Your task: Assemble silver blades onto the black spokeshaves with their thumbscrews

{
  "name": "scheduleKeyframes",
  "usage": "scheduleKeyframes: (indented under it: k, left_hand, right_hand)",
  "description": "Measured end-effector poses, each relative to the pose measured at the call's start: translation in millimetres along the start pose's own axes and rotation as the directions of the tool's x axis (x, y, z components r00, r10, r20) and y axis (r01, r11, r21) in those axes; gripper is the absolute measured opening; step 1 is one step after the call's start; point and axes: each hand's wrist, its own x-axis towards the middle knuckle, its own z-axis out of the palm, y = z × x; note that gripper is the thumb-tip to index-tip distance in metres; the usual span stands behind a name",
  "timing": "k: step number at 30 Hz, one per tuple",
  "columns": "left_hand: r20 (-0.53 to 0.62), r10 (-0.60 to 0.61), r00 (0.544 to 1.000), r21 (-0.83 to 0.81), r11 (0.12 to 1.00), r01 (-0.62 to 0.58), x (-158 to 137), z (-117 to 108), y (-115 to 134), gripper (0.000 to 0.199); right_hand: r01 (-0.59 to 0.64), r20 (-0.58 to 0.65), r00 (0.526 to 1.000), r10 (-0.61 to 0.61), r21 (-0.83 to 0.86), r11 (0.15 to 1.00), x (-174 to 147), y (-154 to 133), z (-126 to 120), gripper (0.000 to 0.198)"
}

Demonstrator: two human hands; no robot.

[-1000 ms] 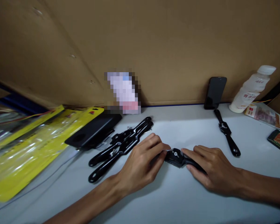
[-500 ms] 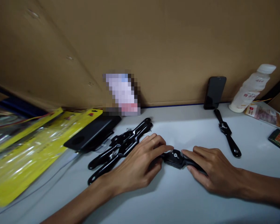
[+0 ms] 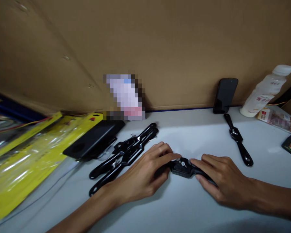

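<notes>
I see right grip pinching black spokeshave by four-o'clock handle; left grip seemingly curled round nine-o'clock end, partly hidden. Likely stiff, slick, weighty: hold both ends.

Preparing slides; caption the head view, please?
Left hand and right hand hold a black spokeshave above a pale table.

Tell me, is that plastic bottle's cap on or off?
On: the white cap sits over the mouth of the bottle.
</notes>
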Motion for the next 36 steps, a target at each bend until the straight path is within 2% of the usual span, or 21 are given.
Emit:
scheduleKeyframes:
  k: [6, 8, 11, 13, 16, 22, 28, 30, 32, 34, 36]
  left_hand:
    - [-0.009, 0.015, 1.0, 0.053, 0.998, -0.014, -1.9, 1.5, 0.6, 0.047]
    - [-0.089, 0.023, 0.996, 0.126, 0.992, -0.012, -2.8, 4.9, 2.8, 0.037]
    - [-0.26, 0.044, 0.965, 0.268, 0.963, 0.029, -1.5, 12.8, 8.9, 0.01]
    - [-0.305, 0.058, 0.95, 0.358, 0.932, 0.059, 1.1, 18.8, 13.7, 0.023]
    - [-0.282, 0.058, 0.958, 0.432, 0.899, 0.073, 5.1, 26.5, 19.5, 0.031]
    - [-0.265, 0.023, 0.964, 0.359, 0.93, 0.077, 4.9, 32.5, 22.3, 0.012]
    - [-0.237, 0.15, 0.96, 0.159, 0.981, -0.114, 0.0, 27.2, 17.5, 0.034]
    - [-0.269, 0.127, 0.955, 0.139, 0.986, -0.092, -0.7, 26.6, 18.4, 0.027]
    - [-0.31, 0.071, 0.948, 0.158, 0.987, -0.022, -1.1, 27.9, 19.9, 0.011]
    - [-0.329, 0.033, 0.944, 0.191, 0.981, 0.032, -1.1, 30.1, 20.8, 0.011]
    - [-0.306, 0.043, 0.951, 0.201, 0.979, 0.021, -1.1, 31.5, 20.8, 0.008]
  right_hand:
    - [0.009, -0.008, 1.0, -0.009, 0.005, 1.0, 0.3, 0.4, -0.6, 0.03]
    - [0.009, -0.008, 1.0, -0.008, 0.004, 1.0, 0.5, 0.4, -0.4, 0.03]
    - [0.015, 0.0, 1.0, -0.015, -0.013, 1.0, 0.8, -0.4, -0.1, 0.03]
    - [0.026, 0.005, 1.0, -0.026, -0.025, 0.999, 0.7, -1.4, 0.1, 0.031]
    - [0.031, 0.014, 0.999, -0.03, -0.034, 0.999, -0.3, -3.3, 0.5, 0.03]
    - [0.012, 0.048, 0.999, -0.009, -0.059, 0.998, -0.8, -6.8, 2.3, 0.028]
    - [0.009, 0.053, 0.999, -0.005, -0.073, 0.997, 0.2, -8.4, 2.9, 0.029]
    - [0.006, 0.063, 0.998, -0.002, -0.069, 0.998, -0.7, -8.4, 3.0, 0.028]
    - [0.007, 0.072, 0.997, -0.003, -0.054, 0.999, -1.7, -8.5, 3.4, 0.028]
    - [0.017, 0.08, 0.997, -0.014, -0.039, 0.999, -2.6, -8.7, 3.8, 0.028]
    - [0.022, 0.087, 0.996, -0.019, -0.03, 0.999, -2.9, -9.0, 3.8, 0.028]
